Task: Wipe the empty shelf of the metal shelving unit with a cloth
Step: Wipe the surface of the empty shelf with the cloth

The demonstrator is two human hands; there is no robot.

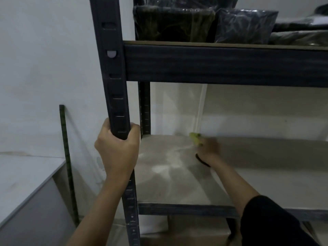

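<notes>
The empty shelf [170, 185] is a pale board with dusty streaks, set in a dark metal shelving unit. My left hand [117, 148] grips the unit's front left upright post [113, 77]. My right hand [208, 147] reaches deep over the shelf toward its back edge and holds a yellow-green cloth [195, 137] against the board. The hand and cloth are blurred, and most of the cloth is hidden under the fingers. A dark band sits on my right wrist.
The shelf above [221, 63] carries several dark plastic-wrapped bundles [177, 23]. Cardboard boxes [195, 228] sit under the wiped shelf. A thin dark bar [67, 157] leans on the white wall at left, beside a grey table edge [32, 197].
</notes>
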